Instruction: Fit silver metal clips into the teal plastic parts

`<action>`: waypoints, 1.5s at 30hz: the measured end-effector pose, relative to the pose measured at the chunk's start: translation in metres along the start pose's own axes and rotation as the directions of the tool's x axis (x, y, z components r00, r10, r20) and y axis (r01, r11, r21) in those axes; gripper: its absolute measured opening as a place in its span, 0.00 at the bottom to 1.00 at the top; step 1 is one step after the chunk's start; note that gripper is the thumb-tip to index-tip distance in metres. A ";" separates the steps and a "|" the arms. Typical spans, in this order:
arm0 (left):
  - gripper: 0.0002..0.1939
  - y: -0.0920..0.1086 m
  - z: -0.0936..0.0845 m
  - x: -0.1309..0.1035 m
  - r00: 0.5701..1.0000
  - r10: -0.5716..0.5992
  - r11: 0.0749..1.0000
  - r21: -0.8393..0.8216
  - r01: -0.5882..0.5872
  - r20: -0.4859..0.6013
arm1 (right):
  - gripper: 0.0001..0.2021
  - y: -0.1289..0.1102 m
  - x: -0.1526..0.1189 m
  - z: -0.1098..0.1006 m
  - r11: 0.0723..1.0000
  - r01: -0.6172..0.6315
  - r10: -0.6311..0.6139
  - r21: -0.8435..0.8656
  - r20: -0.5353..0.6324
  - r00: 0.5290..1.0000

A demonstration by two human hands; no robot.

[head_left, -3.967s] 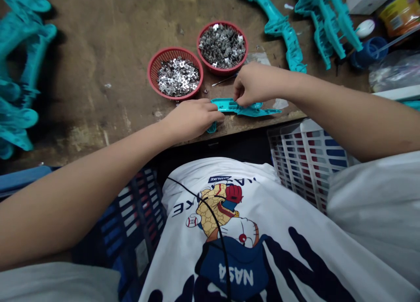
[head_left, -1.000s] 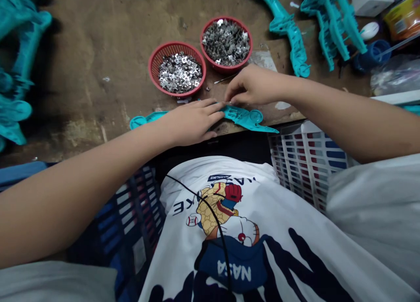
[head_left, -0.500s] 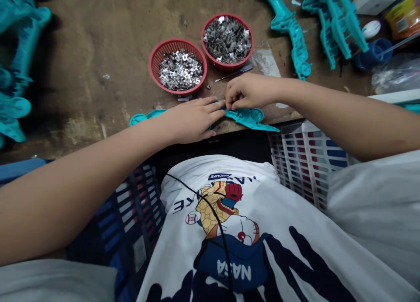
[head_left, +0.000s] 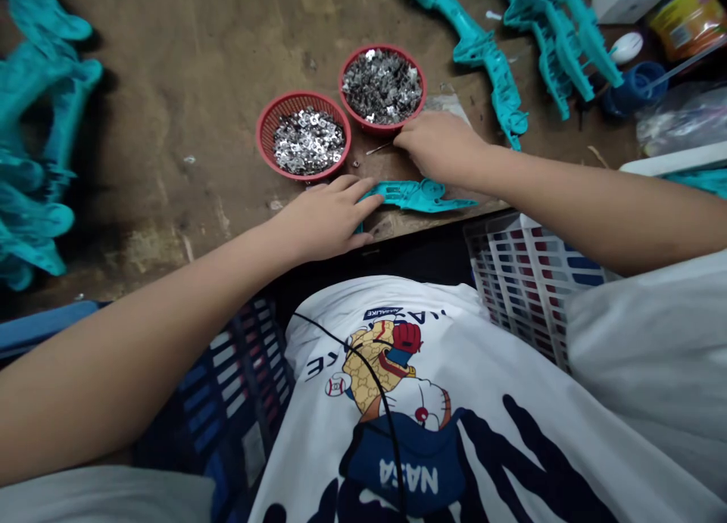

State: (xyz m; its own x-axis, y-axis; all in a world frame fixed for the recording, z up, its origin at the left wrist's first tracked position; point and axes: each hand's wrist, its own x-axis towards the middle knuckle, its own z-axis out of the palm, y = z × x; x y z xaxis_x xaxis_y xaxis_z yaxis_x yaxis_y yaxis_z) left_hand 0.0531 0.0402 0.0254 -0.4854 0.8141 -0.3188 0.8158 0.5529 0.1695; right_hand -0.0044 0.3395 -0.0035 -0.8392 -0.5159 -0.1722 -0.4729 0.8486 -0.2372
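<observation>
Pressing flat with fingers spread, the left hand [head_left: 323,219] pinned the teal plastic part [head_left: 417,195] at the workbench [head_left: 170,114] edge; the right hand [head_left: 437,146], fingers curled together, touched a thin metal tool [head_left: 379,148] beside the red basket [head_left: 382,88].

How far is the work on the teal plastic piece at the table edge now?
Done: unclear; whether the left heap and right heap of teal pieces are finished, I cannot tell. In hand: the left hand presses flat on one teal piece while the right hand reaches beside the basket of dark metal bits. Left: that basket and the basket of shiny bits are well filled.
</observation>
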 end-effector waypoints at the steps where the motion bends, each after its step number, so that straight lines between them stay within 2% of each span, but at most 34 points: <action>1: 0.37 0.000 0.000 0.000 1.000 0.003 1.000 0.012 -0.003 -0.006 | 0.24 -0.005 0.000 0.000 0.996 -0.048 0.048 -0.070 -0.001 0.999; 4: 0.29 -0.003 0.005 0.001 0.997 0.011 1.000 0.013 -0.009 -0.082 | 0.23 -0.013 0.001 -0.004 0.976 -0.143 0.152 -0.164 0.039 0.988; 6: 0.23 -0.007 0.012 0.005 0.988 0.003 1.000 -0.008 -0.005 -0.156 | 0.20 -0.011 0.004 -0.004 0.973 -0.194 0.204 -0.126 0.067 0.977; 9: 0.20 -0.016 0.025 0.014 0.966 -0.016 0.998 -0.070 -0.003 -0.259 | 0.15 0.005 0.007 0.002 0.968 -0.249 0.251 -0.034 0.042 0.967; 12: 0.15 -0.022 0.035 0.020 0.944 -0.053 0.988 -0.152 0.003 -0.325 | 0.11 0.026 0.007 0.010 0.979 -0.201 0.201 0.031 0.006 0.980; 15: 0.14 -0.021 0.042 0.022 0.924 -0.133 0.973 -0.226 0.052 -0.359 | 0.11 0.032 0.001 0.009 0.992 -0.043 0.046 0.122 -0.022 0.999; 17: 0.17 -0.017 0.046 0.022 0.910 -0.187 0.959 -0.270 0.087 -0.371 | 0.12 0.021 -0.007 0.002 0.979 0.071 -0.066 0.194 -0.030 0.997; 19: 0.22 -0.014 0.048 0.021 0.902 -0.227 0.946 -0.303 0.115 -0.366 | 0.11 -0.001 -0.016 -0.008 0.977 0.096 -0.104 0.193 0.032 0.994; 22: 0.26 -0.011 0.049 0.020 0.909 -0.240 0.942 -0.309 0.133 -0.342 | 0.07 -0.039 -0.027 -0.022 0.999 -0.021 0.016 0.028 0.178 0.984; 25: 0.29 -0.011 0.048 0.019 0.921 -0.160 0.960 -0.275 0.061 -0.355 | 0.04 -0.059 -0.030 -0.030 0.997 -0.070 0.074 -0.028 0.193 0.978; 28: 0.31 -0.012 0.048 0.017 0.923 -0.095 0.965 -0.261 -0.006 -0.374 | 0.04 -0.061 -0.030 -0.033 0.999 -0.032 0.032 -0.005 0.156 0.987; 33: 0.32 -0.012 0.049 0.015 0.923 -0.103 0.963 -0.270 -0.001 -0.371 | 0.07 -0.065 -0.029 -0.040 0.984 -0.021 0.058 -0.175 0.207 0.977; 37: 0.32 -0.010 0.049 0.017 0.933 -0.099 0.967 -0.254 0.008 -0.346 | 0.09 -0.070 -0.028 -0.041 0.976 -0.025 0.077 -0.214 0.240 0.968; 45: 0.33 -0.005 0.051 0.022 0.951 -0.102 0.966 -0.258 0.024 -0.293 | 0.08 -0.070 -0.026 -0.030 0.992 -0.019 0.044 -0.127 0.192 0.980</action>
State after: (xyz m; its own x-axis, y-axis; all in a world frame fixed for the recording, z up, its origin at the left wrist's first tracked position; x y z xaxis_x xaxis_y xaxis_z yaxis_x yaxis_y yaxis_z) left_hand 0.0543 0.0468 -0.0300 -0.6364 0.7699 -0.0475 0.6955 0.5994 0.3963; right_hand 0.0426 0.2975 0.0459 -0.7919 -0.4913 -0.3626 -0.4870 0.8664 -0.1103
